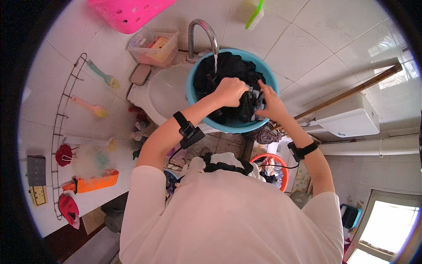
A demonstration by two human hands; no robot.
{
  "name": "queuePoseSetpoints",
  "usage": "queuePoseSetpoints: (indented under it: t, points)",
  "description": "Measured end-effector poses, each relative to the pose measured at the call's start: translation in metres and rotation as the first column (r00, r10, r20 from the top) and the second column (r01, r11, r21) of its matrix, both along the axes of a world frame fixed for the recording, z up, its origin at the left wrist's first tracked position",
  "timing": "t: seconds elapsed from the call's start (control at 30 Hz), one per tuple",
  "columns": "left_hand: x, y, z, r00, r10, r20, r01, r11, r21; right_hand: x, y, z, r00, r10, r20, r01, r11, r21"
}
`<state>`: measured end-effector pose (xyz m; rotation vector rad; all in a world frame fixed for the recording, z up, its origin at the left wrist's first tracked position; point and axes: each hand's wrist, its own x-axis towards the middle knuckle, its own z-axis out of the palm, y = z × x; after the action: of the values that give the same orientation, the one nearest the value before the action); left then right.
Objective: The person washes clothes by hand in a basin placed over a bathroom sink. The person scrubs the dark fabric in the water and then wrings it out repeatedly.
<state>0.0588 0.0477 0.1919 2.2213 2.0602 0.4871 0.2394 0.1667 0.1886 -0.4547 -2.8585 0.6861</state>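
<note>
Dark wet clothes (227, 66) fill a blue plastic basin (273, 79) that rests over the right part of a white sink (165, 92). My left hand (232, 92) is closed in a fist on a dark garment (245, 107) over the middle of the basin. At the basin's right side, my right hand (272, 102) has its fingers spread against a grey patterned part of the clothes (256, 99); whether it grips the cloth is hard to tell. Water runs from a chrome faucet (204, 26) onto the clothes, behind my left hand.
Left of the faucet stand a clear plastic box (155, 49) and a soap dish (140, 74). A wooden stick (349, 92) leans at the right by a white toilet cistern (354, 115). An orange-red basin of laundry (286, 175) sits low. Brushes hang on a wire rack (57, 115).
</note>
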Motion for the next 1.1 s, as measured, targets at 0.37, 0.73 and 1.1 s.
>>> queuePoseSetpoints:
  t: [0.37,0.73,1.1]
  points:
    - [-0.004,-0.025,0.001,0.980,0.087,0.180,-0.106,0.989,0.101,0.002,0.011,-0.012,0.983,0.125,0.132,-0.085,0.959,-0.271]
    - [-0.010,-0.025,-0.046,0.970,0.161,0.182,-0.054,0.873,-0.484,-0.039,0.006,-0.033,0.817,0.266,0.512,-0.333,0.942,0.041]
    - [0.010,0.024,-0.084,0.945,0.327,-0.014,-0.282,0.792,-0.542,-0.075,0.006,-0.061,0.696,0.043,0.716,-0.379,0.870,0.316]
